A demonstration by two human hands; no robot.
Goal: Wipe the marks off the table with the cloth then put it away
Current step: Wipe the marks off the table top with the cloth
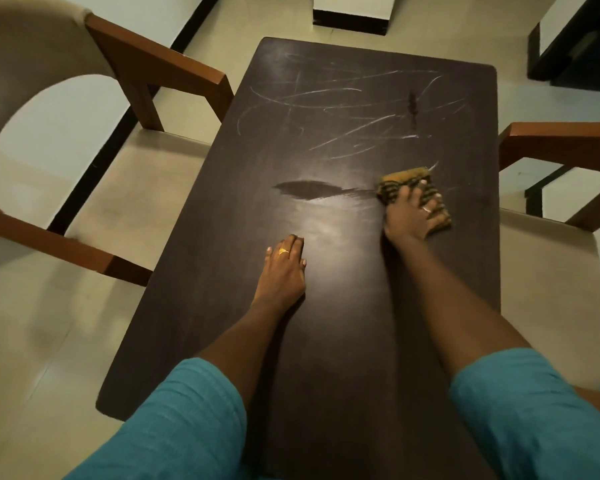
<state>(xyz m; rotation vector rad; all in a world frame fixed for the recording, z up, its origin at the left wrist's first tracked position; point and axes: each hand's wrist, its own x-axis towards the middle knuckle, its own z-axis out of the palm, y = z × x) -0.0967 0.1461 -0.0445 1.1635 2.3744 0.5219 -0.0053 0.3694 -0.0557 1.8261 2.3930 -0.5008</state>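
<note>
A dark wooden table (222, 306) fills the middle of the view. White scribbled marks (343, 112) cover its far half. A wet dark streak (309, 188) runs across the middle, ending at the cloth. The cloth (400, 183) is folded, yellow with dark stripes, and lies flat on the table's right side. My right hand (413, 213) presses down on it with spread fingers. My left hand (284, 268) rests flat on the bare table near the centre, fingers together, holding nothing.
A wooden chair with beige cushion (49, 133) stands at the table's left side. Another chair (561, 161) stands at the right side. The floor (32, 341) is pale tile. Dark-edged furniture (350, 12) stands beyond the far end.
</note>
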